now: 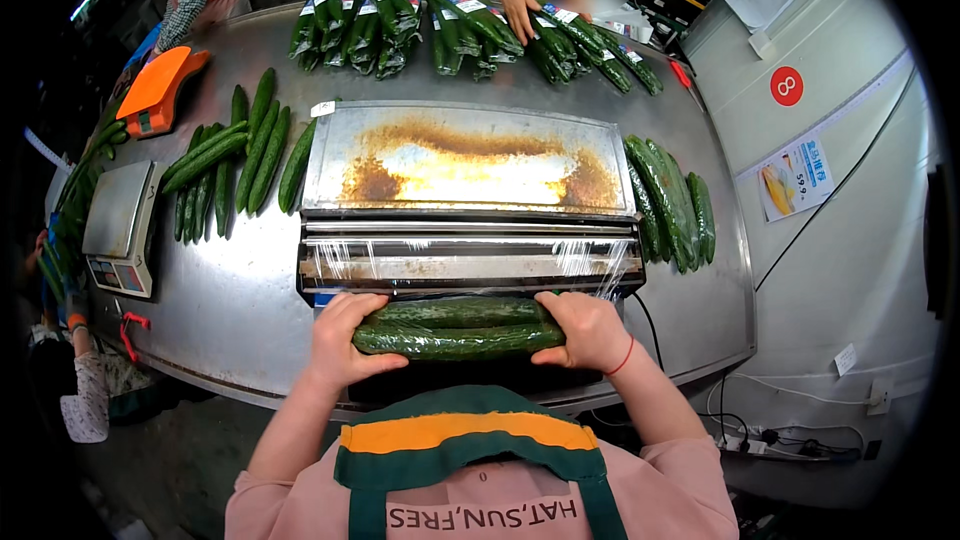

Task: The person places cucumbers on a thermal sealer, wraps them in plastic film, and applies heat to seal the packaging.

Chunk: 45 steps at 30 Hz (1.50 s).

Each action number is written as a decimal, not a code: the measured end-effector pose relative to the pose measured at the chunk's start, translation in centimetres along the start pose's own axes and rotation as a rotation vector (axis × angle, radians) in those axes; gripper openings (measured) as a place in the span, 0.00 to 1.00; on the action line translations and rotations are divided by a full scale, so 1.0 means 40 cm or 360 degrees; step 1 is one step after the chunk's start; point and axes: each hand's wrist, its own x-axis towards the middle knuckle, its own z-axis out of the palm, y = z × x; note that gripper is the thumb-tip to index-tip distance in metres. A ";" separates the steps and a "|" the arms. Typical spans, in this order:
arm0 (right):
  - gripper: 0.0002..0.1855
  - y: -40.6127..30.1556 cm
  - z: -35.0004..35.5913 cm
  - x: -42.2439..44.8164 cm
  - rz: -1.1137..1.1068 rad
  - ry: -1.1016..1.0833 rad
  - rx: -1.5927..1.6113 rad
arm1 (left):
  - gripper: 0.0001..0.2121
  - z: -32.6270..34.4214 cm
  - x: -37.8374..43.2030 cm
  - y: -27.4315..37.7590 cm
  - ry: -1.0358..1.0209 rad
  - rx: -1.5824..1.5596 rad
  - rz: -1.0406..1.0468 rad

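Observation:
Two cucumbers [457, 341] lie side by side under clear plastic film in front of me. My left hand [345, 337] grips their left end, and my right hand [585, 334] grips the right end. Just beyond them stands a film wrapping machine [472, 255], with clear film stretched across its rollers. Its sloping metal cover [472, 116] has brown stains. Whether the film around the cucumbers is still joined to the machine I cannot tell.
Loose cucumbers [262, 157] lie left of the machine, near a weighing scale [120, 210] and an orange scale [161, 90]. Wrapped cucumbers [667, 202] rest at right. Labelled packs [360, 26] line the far edge, where a co-worker's hand [517, 11] touches some. Red-handled scissors [131, 334] lie at left.

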 end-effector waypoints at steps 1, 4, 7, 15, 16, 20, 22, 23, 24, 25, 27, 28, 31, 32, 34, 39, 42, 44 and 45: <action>0.36 -0.004 0.011 -0.009 -0.0003 -0.0001 0.0005 | 0.29 0.011 -0.018 -0.001 0.0059 -0.0040 -0.0067; 0.33 -0.005 0.041 -0.033 0.0229 -0.0099 0.0383 | 0.25 0.013 -0.038 0.008 0.0059 -0.0382 -0.0541; 0.32 -0.030 0.102 -0.079 0.0337 -0.0088 0.0701 | 0.26 0.024 -0.076 0.004 -0.0009 -0.0613 -0.1004; 0.41 -0.158 0.088 0.009 0.0106 0.0217 0.0766 | 0.34 -0.001 -0.034 0.097 0.0921 -0.2087 -0.0689; 0.41 -0.187 0.095 0.037 0.0065 0.0362 0.0689 | 0.32 0.006 -0.003 0.107 0.0994 -0.2378 -0.0578; 0.41 -0.261 0.077 0.107 0.0132 0.0634 0.0570 | 0.26 0.025 0.064 0.150 0.0800 -0.2402 -0.0258; 0.41 -0.262 0.065 0.138 0.0052 0.0780 0.0566 | 0.26 0.080 0.056 0.190 0.0479 -0.2469 -0.0361; 0.41 -0.261 0.055 0.152 -0.0015 0.0917 0.0561 | 0.24 0.116 0.019 0.185 0.0267 -0.2435 -0.0506; 0.40 -0.263 0.040 0.160 -0.0039 0.0969 0.0437 | 0.22 0.148 -0.019 0.178 0.0058 -0.2379 -0.0634; 0.39 -0.241 0.025 0.161 -0.0088 0.1016 0.0289 | 0.20 0.113 -0.014 0.200 -0.0268 -0.2501 -0.1116; 0.40 -0.218 -0.034 0.136 -0.0147 0.0995 0.0096 | 0.15 -0.044 0.023 0.266 -0.0918 -0.0962 -0.0551; 0.39 -0.194 -0.047 0.126 -0.0224 0.1017 -0.0050 | 0.11 -0.097 0.011 0.249 -0.0752 -0.0734 0.0132; 0.33 -0.174 -0.102 0.127 -0.0431 0.0898 -0.0199 | 0.30 -0.217 0.086 0.317 -0.0307 0.0182 0.0685; 0.31 -0.184 -0.129 0.136 -0.0560 0.0902 -0.0225 | 0.35 -0.202 0.121 0.306 -0.0421 0.0509 0.0568; 0.27 -0.206 -0.182 0.135 -0.0658 0.0820 -0.0165 | 0.44 -0.163 0.165 0.262 -0.0785 0.0457 0.0225; 0.26 -0.196 -0.173 0.163 -0.0368 0.1320 0.1610 | 0.46 -0.057 0.150 0.287 -0.0753 -0.0312 0.0172; 0.37 -0.213 -0.087 0.199 -0.0221 0.0856 0.2781 | 0.45 0.015 0.161 0.280 -0.0610 -0.0769 -0.0071; 0.32 -0.228 -0.058 0.177 -0.0379 0.0955 0.2648 | 0.43 0.013 0.174 0.282 -0.0675 -0.0700 -0.0144; 0.28 -0.226 -0.039 0.167 -0.0277 0.0882 0.2891 | 0.42 0.012 0.174 0.282 -0.0642 -0.0713 -0.0194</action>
